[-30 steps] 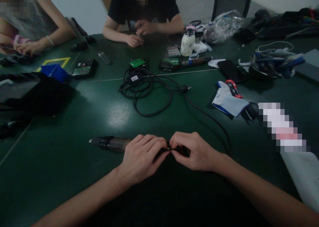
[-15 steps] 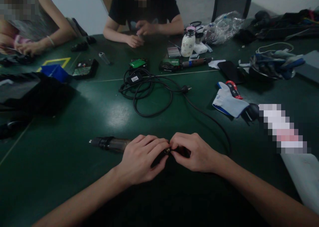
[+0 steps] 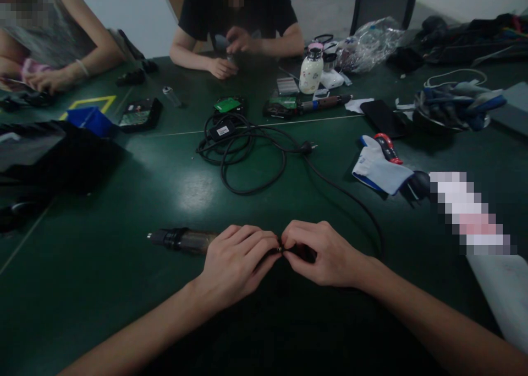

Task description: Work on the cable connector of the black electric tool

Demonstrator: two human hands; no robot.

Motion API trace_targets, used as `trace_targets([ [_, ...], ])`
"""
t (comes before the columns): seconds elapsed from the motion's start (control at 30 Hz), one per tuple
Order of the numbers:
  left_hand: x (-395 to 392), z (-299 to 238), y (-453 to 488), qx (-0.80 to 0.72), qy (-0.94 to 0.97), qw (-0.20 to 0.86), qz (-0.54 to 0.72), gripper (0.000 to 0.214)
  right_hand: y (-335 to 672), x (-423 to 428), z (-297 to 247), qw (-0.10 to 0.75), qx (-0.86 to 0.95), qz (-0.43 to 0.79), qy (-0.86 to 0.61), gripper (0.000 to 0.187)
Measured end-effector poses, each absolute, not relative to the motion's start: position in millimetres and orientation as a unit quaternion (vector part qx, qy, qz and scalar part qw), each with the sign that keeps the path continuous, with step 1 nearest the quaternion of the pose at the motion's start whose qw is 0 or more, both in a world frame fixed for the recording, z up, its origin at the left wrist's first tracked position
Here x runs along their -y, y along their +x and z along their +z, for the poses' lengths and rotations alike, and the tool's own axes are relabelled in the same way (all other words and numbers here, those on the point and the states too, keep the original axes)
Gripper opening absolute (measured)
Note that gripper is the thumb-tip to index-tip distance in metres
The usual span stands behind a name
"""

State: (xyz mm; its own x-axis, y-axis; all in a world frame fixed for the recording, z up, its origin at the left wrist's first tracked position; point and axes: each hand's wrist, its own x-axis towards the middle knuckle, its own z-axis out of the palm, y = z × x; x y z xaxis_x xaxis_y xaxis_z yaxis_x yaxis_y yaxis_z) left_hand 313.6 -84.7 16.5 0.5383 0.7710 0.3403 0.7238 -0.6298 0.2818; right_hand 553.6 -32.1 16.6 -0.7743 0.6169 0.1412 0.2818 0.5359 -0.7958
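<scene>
A dark electric screwdriver lies sideways low over the table, its metal tip pointing left. My left hand is closed around its rear part, hiding much of the body. Close against it, my right hand pinches the end of a black cable, which is mostly covered by my fingers. A small brassy spot shows where the fingertips of both hands meet. The cable runs behind my right wrist from a coil with a black adapter and a plug.
Across the green table sit two people with their hands on it. Circuit-board devices, a white bottle and another screwdriver stand or lie farther back. Gloves and a bowl of gloves are at right, a black bag at left.
The screwdriver's rear end has turned slightly, and less of its end face shows. My left fingers have drawn closer to my right fingertips. My right hand stays nearly still.
</scene>
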Motion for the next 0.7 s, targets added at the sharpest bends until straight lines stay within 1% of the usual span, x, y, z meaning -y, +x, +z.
trace_targets([
  [0.1,85.3,16.4,315.0,-0.443,0.867,0.057,0.222,0.009,553.8,31.8,16.6,0.207,0.854,0.399,-0.261,0.005],
  [0.27,83.9,20.4,313.3,-0.414,0.885,0.056,0.205,0.021,553.9,31.7,17.0,0.205,0.852,0.404,-0.261,0.004],
  [0.33,83.7,19.3,313.2,-0.414,0.884,0.054,0.21,0.017,553.9,32.0,16.8,0.21,0.853,0.401,-0.259,0.004],
  [0.4,84.1,16.8,314.1,-0.427,0.875,0.049,0.223,0.009,554.0,32.3,16.4,0.214,0.854,0.398,-0.259,0.004],
  [0.53,85.0,15.7,315.0,-0.443,0.864,0.049,0.234,0.008,554.2,32.4,16.4,0.213,0.854,0.396,-0.26,0.005],
  [0.63,84.2,19.7,312.7,-0.424,0.878,0.066,0.21,0.023,554.1,32.3,17.0,0.208,0.853,0.401,-0.263,0.006],
  [0.7,83.6,21.1,311.0,-0.41,0.885,0.08,0.204,0.025,554.0,32.3,17.4,0.206,0.851,0.404,-0.265,0.005],
])
